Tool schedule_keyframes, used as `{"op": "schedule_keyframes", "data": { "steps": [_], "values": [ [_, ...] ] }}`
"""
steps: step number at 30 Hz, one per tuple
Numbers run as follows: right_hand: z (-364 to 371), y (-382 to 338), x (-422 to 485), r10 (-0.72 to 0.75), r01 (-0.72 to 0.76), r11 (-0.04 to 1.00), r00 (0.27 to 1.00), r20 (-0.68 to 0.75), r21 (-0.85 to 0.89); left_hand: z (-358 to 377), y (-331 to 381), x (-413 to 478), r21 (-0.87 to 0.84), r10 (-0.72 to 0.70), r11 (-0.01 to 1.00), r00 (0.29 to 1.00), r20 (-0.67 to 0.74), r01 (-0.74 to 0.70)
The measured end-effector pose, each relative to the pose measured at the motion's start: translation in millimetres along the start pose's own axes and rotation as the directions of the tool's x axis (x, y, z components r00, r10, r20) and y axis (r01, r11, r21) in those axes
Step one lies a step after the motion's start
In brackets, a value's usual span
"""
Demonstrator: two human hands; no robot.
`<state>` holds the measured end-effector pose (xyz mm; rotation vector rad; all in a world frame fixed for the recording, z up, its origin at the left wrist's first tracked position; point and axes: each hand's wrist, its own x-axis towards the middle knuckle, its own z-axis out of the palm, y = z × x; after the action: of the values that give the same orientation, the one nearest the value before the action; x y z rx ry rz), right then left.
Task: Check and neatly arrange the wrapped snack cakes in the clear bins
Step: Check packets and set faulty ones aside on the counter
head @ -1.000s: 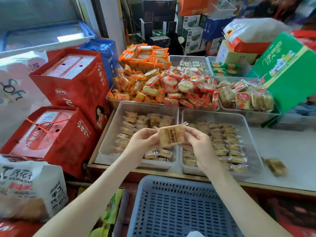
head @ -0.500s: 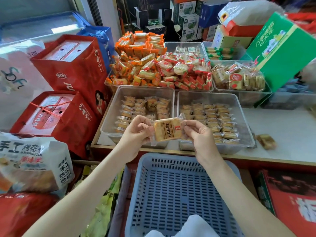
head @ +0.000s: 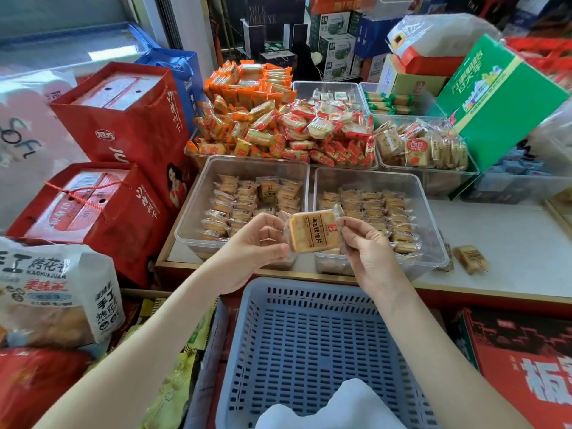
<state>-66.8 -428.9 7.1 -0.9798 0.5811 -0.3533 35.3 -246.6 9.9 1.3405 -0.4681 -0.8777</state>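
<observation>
I hold one wrapped snack cake (head: 312, 232), a yellow square in clear film, flat between both hands above the counter's front edge. My left hand (head: 258, 243) pinches its left end and my right hand (head: 363, 249) pinches its right end. Behind it sit two clear bins side by side: the left clear bin (head: 198, 193) holds rows of the same cakes, one standing upright, and the right clear bin (head: 427, 212) holds several neat rows. A loose cake (head: 470, 258) lies on the counter to the right of the bins.
A blue slotted basket (head: 303, 335) with a white cloth (head: 334, 407) sits below my hands. More bins of orange and red snacks (head: 278, 128) stand behind. Red gift boxes (head: 123, 113) crowd the left, a green box (head: 498, 97) leans at right.
The view dipped toward the basket, then steadied. Both hands kept their hold on the cake and drew it slightly nearer me, tilting it a little.
</observation>
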Motion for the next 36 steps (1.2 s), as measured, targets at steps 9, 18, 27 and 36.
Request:
{"op": "schedule_keyframes", "data": {
  "steps": [9,18,27,36],
  "values": [
    [17.4,-4.0,-12.0,-0.412,0.344,0.763,0.911,-0.001,-0.547,15.4,-0.4,4.1,0.236,-0.002,0.971,0.984,-0.176,0.044],
    [38.4,2.4,-25.0,-0.373,0.572,0.677,0.809,0.453,-0.463,27.5,-3.7,3.5,-0.426,-0.016,0.904,0.994,-0.111,-0.033],
    [33.1,7.4,7.9,-0.102,0.219,0.797,0.967,0.233,-0.563,-0.8,-4.7,7.3,-0.472,-0.149,0.878,0.982,-0.119,0.077],
    [46.6,15.7,55.5,0.230,-0.236,0.971,0.965,0.129,0.035,-33.1,-12.6,36.5,-0.446,-0.205,0.891,0.948,-0.243,0.079]
  ]
}}
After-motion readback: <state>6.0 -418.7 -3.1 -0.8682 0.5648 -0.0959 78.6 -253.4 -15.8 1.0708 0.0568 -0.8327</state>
